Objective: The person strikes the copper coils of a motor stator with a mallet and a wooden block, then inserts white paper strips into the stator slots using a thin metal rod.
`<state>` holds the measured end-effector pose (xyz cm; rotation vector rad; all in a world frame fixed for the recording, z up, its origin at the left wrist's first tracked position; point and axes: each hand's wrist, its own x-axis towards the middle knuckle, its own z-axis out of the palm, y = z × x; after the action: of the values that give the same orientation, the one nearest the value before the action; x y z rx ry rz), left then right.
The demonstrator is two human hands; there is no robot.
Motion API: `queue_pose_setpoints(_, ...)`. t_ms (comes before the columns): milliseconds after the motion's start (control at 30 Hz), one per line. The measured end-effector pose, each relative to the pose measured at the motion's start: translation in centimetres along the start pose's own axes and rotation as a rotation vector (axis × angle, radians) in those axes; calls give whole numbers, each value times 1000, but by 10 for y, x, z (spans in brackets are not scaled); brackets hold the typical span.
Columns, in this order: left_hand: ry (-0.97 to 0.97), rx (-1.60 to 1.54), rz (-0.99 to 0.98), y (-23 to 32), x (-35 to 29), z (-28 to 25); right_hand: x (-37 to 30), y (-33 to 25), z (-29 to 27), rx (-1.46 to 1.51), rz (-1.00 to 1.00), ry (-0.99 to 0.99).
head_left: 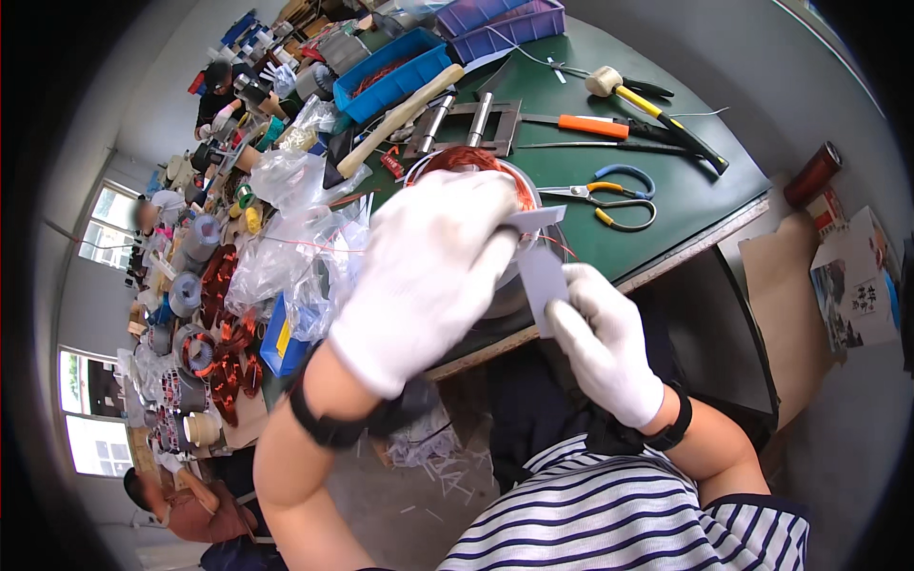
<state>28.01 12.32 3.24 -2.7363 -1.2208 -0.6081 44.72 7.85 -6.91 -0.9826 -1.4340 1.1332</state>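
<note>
My right hand, in a white glove, pinches a flat grey-white insulation paper strip between thumb and fingers. My left hand, also gloved, is closed over a round metal stator with copper wire windings. A small white strip sticks out between its thumb and fingers. Most of the stator is hidden beneath the left hand. Just to the right lie scissors with blue and yellow handles.
Across the green table lie a mallet, an orange-handled tool and a metal fixture. Behind are a wooden stick and a blue bin. Plastic bags crowd the left. Several people work farther off.
</note>
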Motion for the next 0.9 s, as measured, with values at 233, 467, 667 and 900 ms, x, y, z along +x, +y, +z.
queue_pose_setpoints(233,-317,-187,-108,-20,49,17,21,-1,-31,-378,-347,188)
queue_pose_setpoints(467,-447,-332,-163,-37,61,14,75,25,-44,-161,163,-178)
queue_pose_setpoints(667,-405,-267,-73,-38,67,15,72,19,-46,295,263,-318)
queue_pose_setpoints(900,-401,-313,-127,-40,61,14,66,31,-49,355,180,-223)
